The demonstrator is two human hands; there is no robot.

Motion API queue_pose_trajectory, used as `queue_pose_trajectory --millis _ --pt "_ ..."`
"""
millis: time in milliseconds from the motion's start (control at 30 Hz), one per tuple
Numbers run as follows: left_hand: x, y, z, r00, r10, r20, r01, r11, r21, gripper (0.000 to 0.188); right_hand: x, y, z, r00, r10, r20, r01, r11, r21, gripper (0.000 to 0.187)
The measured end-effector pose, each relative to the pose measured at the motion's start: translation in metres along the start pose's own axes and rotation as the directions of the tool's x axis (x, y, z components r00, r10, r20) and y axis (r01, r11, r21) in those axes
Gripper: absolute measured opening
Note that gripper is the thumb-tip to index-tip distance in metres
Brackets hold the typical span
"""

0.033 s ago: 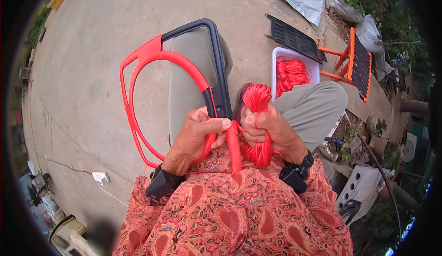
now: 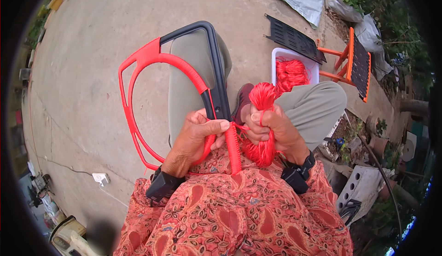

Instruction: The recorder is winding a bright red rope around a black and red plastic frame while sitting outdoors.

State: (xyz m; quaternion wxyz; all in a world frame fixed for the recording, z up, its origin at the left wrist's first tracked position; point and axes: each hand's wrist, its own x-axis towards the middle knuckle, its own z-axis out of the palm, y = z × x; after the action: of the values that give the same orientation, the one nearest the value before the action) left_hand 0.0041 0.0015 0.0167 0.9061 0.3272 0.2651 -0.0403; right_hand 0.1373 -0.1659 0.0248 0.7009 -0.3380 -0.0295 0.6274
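Note:
A black frame (image 2: 218,74) with a curved loop lies over my lap, much of it wound tightly with red cord. My left hand (image 2: 195,138) is closed around the frame, its thumb pressing where bare black meets the red winding (image 2: 234,152) on the straight bar. In my right hand (image 2: 275,129) is a thick hank of red cord (image 2: 263,96), gripped at its middle, bulging above and below my fingers. A short strand runs from the bar to this hank. My fingers partly hide the frame's inner joint.
Beyond my right knee stands a white tub (image 2: 294,53) of red cord. Beside it are a black slatted panel (image 2: 294,37) and an orange-and-black folding stool (image 2: 352,65). A white power socket (image 2: 100,178) with cables lies on the concrete at left.
My right hand and the hank have shifted slightly to the right, away from the bar, and the strand between shows more. My left hand stays in place on the frame.

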Motion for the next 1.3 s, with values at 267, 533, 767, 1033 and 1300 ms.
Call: queue_pose_trajectory --millis 267,533,767,1033,1300 --pt "0.007 -0.003 0.0 1.0 0.014 -0.02 -0.015 1.0 -0.017 0.015 -0.008 -0.012 0.008 0.991 -0.126 -0.05 0.127 0.992 0.008 0.014" --pt "0.004 -0.004 0.0 0.997 0.071 -0.041 -0.069 0.997 0.035 0.02 -0.008 -0.016 0.01 0.988 -0.144 -0.062 0.136 0.983 -0.123 0.019" --pt "0.001 -0.007 0.001 0.994 0.098 -0.038 -0.096 0.995 0.038 0.02 -0.007 -0.01 -0.007 0.957 -0.236 -0.168 0.234 0.972 -0.032 0.014" --pt "-0.006 -0.003 -0.001 0.993 0.115 0.033 -0.115 0.993 -0.008 0.016 -0.032 -0.057 -0.051 0.764 -0.569 -0.304 -0.103 0.358 -0.928 0.04" --pt "-0.016 0.004 0.009 0.984 0.168 0.051 -0.171 0.984 0.049 0.014 -0.006 -0.072 -0.035 0.927 -0.368 -0.079 -0.12 -0.09 -0.989 0.036"
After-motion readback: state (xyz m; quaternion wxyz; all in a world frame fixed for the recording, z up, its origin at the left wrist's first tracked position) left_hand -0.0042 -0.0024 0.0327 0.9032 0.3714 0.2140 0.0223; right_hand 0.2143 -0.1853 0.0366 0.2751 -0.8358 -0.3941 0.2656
